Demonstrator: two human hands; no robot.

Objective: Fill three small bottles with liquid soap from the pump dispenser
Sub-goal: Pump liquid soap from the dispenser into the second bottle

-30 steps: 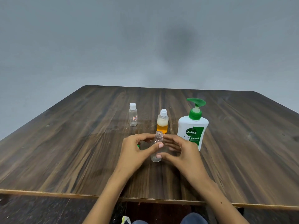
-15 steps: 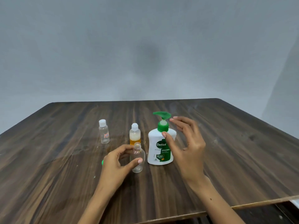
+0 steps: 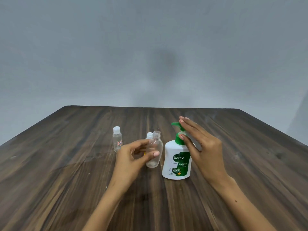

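Note:
A white pump dispenser (image 3: 176,160) with a green pump head stands on the wooden table (image 3: 66,164). My right hand (image 3: 198,147) is at the pump, straight fingers over the green head and the thumb against the collar. My left hand (image 3: 133,157) grips an uncapped clear small bottle (image 3: 155,152), lifted slightly and tilted just left of the dispenser. Behind it, mostly hidden, stands a capped bottle (image 3: 149,135) holding orange soap. A clear capped bottle (image 3: 117,139) with a red label stands further left.
A grey wall (image 3: 150,47) rises beyond the table's far edge. Bare dark wood surrounds the bottles on every side.
My right hand left the clear bottle, swung right and settled on the pump head. My left hand raised and tilted the uncapped bottle closer to the dispenser. The camera view shifted.

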